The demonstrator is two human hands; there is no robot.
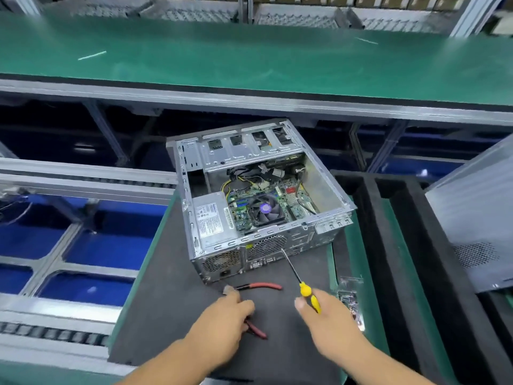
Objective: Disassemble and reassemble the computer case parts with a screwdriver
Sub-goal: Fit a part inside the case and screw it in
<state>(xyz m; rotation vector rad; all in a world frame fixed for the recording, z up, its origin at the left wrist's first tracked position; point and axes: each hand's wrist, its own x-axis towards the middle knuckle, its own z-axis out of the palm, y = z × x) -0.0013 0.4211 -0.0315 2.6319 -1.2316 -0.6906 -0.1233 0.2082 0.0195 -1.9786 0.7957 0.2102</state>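
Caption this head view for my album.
Right hand aims yellow-handled screwdriver at open metal computer case; left hand on red-handled pliers.

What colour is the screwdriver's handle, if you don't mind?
Yellow, seen in the head view: the screwdriver handle.

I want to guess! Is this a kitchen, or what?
No, likely a computer assembly or repair workshop: an open PC case on a mat, a long green workbench, and a screwdriver in the right hand.
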